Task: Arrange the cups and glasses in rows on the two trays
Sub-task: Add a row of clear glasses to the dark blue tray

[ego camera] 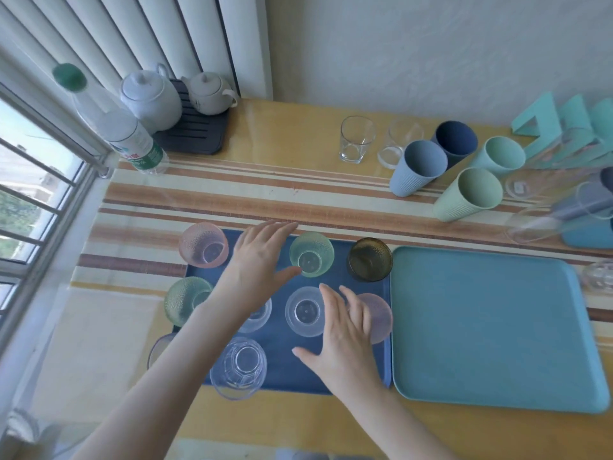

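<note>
A dark blue tray [282, 366] holds several glasses in rows: pink [203, 245], green [311, 254] and brown [370, 259] at the back, a green one [185, 300], a clear one [304, 312] and a pink one [378, 317] in the middle, a clear faceted one [239, 366] in front. My left hand [258, 260] hovers open over the tray's back row, thumb by the green glass. Also open, my right hand [341, 330] spreads over the tray, partly covering the pink glass. A light blue tray [491, 327] lies on the right with nothing on it.
Clear glasses [356, 138] and ribbed blue and green cups [418, 167] stand at the back right, more clear glasses at the right edge [600, 277]. A water bottle [129, 134] and two teapots [151, 94] sit at the back left by the window.
</note>
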Tool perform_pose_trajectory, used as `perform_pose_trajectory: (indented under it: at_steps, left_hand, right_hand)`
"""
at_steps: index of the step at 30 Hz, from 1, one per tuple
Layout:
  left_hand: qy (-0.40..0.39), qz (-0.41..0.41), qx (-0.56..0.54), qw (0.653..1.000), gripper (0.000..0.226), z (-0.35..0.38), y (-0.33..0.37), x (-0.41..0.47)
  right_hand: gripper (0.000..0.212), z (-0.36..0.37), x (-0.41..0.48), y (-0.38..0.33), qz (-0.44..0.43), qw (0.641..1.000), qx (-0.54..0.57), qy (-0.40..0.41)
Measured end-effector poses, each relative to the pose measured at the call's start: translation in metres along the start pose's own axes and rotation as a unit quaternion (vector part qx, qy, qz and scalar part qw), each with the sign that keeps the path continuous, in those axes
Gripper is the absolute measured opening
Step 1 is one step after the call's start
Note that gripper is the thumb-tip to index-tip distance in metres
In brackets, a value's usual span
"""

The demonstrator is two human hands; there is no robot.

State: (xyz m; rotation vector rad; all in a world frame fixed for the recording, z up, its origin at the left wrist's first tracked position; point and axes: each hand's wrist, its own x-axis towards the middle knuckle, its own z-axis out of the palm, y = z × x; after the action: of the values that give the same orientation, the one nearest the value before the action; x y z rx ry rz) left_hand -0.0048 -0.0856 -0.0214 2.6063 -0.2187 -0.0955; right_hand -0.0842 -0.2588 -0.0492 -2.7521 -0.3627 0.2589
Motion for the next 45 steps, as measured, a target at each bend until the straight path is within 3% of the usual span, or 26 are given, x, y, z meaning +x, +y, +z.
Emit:
perform_pose_trajectory:
  at_steps: [4,11,17,21,25,33,40,45]
  left_hand:
    - [-0.058,0.026,0.057,0.996,0.085,0.021,0.008,0.019]
    - [-0.075,-0.003,0.073,0.994,0.081,0.033,0.009,0.030]
    - [-0.056,-0.006,0.041,0.998,0.091,0.033,0.008,0.024]
    - [0.015,-0.025,-0.015,0.999,0.080,0.014,0.012,0.045]
    - [0.016,-0.013,-0.022,1.000,0.074,-0.008,0.023,0.110]
    - [-0.065,-0.083,-0.047,0.993,0.098,0.012,0.032,0.236]
    - [-0.080,-0.058,-0.047,0.994,0.099,0.037,0.031,0.274]
    - [-0.084,-0.051,-0.028,0.995,0.095,0.050,0.028,0.287]
  right_hand:
    - [0.089,0.010,0.000,-0.001,0.009,0.999,-0.013,0.037]
    - [0.080,0.016,-0.001,-0.004,0.010,0.998,-0.016,0.063]
    - [0.105,0.010,-0.004,-0.003,0.023,0.999,0.020,0.032]
    - [0.092,-0.039,0.021,0.011,0.020,0.986,0.129,0.101]
    - [0.074,-0.111,0.116,0.061,0.041,0.977,0.103,0.180]
    - [0.078,-0.169,0.292,0.126,0.111,0.989,-0.097,0.013]
    - [0.082,-0.150,0.326,0.144,0.158,0.972,-0.148,-0.088]
    - [0.076,-0.143,0.327,0.145,0.170,0.965,-0.159,-0.117]
